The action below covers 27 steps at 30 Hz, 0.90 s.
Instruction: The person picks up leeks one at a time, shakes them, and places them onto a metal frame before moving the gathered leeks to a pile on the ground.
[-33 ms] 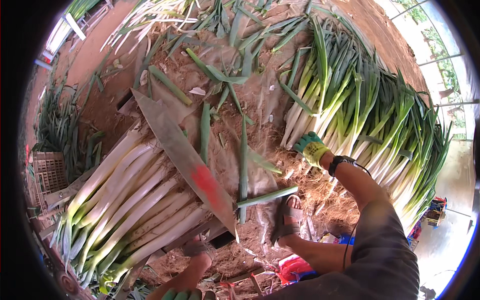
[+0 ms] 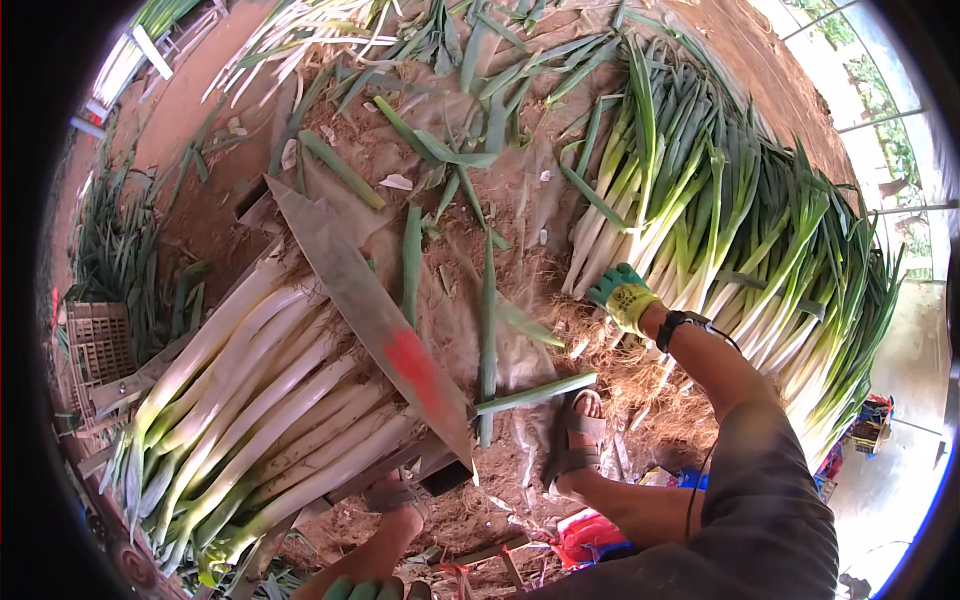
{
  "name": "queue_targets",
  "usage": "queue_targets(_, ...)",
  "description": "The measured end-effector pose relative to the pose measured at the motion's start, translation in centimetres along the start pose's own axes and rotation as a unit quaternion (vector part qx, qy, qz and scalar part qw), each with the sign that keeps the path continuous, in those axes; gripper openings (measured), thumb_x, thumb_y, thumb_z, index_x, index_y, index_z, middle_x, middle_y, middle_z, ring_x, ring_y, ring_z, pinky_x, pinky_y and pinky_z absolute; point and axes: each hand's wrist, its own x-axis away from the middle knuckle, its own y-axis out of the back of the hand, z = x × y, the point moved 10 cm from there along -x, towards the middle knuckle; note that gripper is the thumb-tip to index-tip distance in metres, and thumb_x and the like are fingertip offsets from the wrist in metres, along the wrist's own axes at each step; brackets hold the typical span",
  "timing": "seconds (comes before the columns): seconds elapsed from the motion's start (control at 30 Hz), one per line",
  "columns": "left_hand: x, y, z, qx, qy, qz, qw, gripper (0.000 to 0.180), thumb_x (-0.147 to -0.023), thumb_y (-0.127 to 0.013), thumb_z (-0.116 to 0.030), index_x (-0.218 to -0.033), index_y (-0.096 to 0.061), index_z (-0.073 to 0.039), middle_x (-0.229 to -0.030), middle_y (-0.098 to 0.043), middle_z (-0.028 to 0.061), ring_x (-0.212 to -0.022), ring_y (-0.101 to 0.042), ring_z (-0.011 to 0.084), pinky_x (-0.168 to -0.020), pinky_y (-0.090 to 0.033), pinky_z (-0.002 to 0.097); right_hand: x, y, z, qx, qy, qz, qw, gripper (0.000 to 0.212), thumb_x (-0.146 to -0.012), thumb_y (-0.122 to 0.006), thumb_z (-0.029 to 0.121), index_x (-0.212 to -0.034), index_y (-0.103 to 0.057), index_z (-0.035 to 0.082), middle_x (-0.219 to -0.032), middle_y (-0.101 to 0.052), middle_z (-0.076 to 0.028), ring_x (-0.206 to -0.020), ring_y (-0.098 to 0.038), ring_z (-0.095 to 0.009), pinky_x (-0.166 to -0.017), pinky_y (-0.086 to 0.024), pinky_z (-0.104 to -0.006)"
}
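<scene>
My right hand [image 2: 624, 297], in a green and yellow glove, is closed at the white root end of the large pile of leeks [image 2: 700, 240] on the right. Its fingertips are partly hidden among the stems. Only the green-gloved fingers of my left hand [image 2: 372, 589] show at the lower edge, by my leg; whether they hold anything is hidden. A row of trimmed leeks [image 2: 270, 400] lies on a low stand at the left. Across their root ends runs a long, pointed grey metal plate [image 2: 360, 300] with a red smear.
Cut green leaves [image 2: 487, 340] lie scattered over the soil between the two piles. More leeks [image 2: 300, 45] lie at the far left. A woven crate [image 2: 98, 345] stands at the left edge. My sandalled foot [image 2: 580, 440] is between the piles, near a red and blue bag [image 2: 590, 535].
</scene>
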Motion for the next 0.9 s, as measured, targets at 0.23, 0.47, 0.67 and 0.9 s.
queue_targets(0.23,0.5,0.1,-0.1,0.009,0.009,-0.008,1.0,0.05,-0.08,-0.066,-0.017,-0.128,-0.065,-0.005,-0.119,-0.065,0.0161,-0.11,-0.063,0.0358,-0.1,-0.05,0.0552,-0.4,-0.8,-0.8,-0.025,0.031,0.13,0.991,0.025,-0.085,-0.07,0.02,-0.109,-0.074,0.025,-0.124,-0.067,-0.002,-0.124,-0.058,-0.025,-0.112,-0.038,-0.0411)
queue_targets(0.47,0.9,-0.7,0.2,0.016,0.011,-0.01,1.0,0.051,-0.08,-0.066,-0.018,-0.13,-0.064,-0.005,-0.119,-0.065,0.0157,-0.111,-0.063,0.0356,-0.1,-0.05,0.0549,-3.0,6.6,-1.9,-0.081,0.026,0.128,0.988,0.046,-0.08,-0.074,0.026,-0.125,-0.067,0.018,-0.109,-0.07,-0.006,-0.112,-0.063,-0.031,-0.111,-0.039,-0.0473)
queue_targets(0.67,0.8,-0.9,0.4,-0.014,-0.006,-0.015,1.0,0.049,-0.08,-0.066,-0.019,-0.128,-0.066,-0.006,-0.118,-0.065,0.0155,-0.11,-0.063,0.035,-0.099,-0.05,0.0539,-7.5,2.1,-1.8,-0.064,-0.016,0.043,0.997,0.027,-0.081,-0.074,0.029,-0.107,-0.075,0.022,-0.114,-0.071,-0.002,-0.115,-0.062,-0.028,-0.106,-0.041,-0.0451)
queue_targets(0.9,0.4,-0.6,-0.2,-0.012,0.023,-0.085,0.996,0.044,-0.077,-0.067,-0.019,-0.12,-0.069,-0.007,-0.112,-0.067,0.0137,-0.102,-0.065,0.0304,-0.093,-0.053,0.0504,-8.8,1.8,-0.1,-0.064,0.007,-0.012,0.998,0.029,-0.09,-0.057,0.017,-0.11,-0.077,0.017,-0.114,-0.074,-0.013,-0.104,-0.069,-0.03,-0.093,-0.049,-0.0498)
